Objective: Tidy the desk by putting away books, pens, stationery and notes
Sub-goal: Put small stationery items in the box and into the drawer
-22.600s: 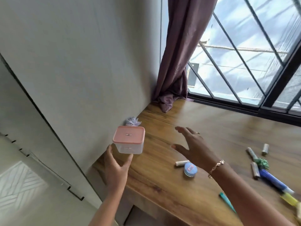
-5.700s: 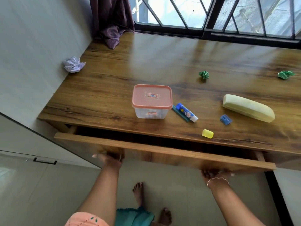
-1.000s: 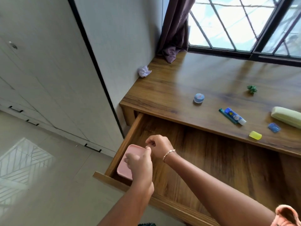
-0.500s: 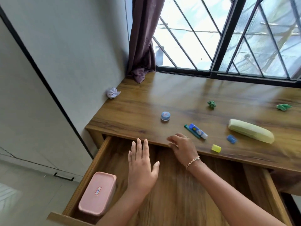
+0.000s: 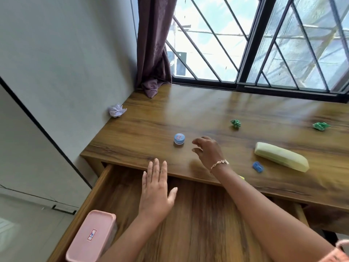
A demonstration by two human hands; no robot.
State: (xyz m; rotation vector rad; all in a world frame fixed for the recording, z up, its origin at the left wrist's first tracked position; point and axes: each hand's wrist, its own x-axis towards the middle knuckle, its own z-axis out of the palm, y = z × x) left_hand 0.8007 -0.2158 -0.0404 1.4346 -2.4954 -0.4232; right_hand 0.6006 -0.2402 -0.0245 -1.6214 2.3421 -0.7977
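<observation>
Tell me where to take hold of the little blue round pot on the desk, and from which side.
Grip the blue pot across its round side wall, thumb on one side and fingers opposite, coming from above and its right, where the right hand hovers open. It stands upright on the desk, short and round, nothing touching it, so any diameter should work.

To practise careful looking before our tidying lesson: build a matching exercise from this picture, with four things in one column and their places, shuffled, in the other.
Things
1. pink-lidded box
2. small blue jar
3. lilac paper ball
4. pale green case

Places
A. against the wall, at the left edge of the desk
B. beside the blue sharpener
C. in the open drawer
D. on the desk, close to the right hand

Pairs: 1-C, 2-D, 3-A, 4-B
</observation>
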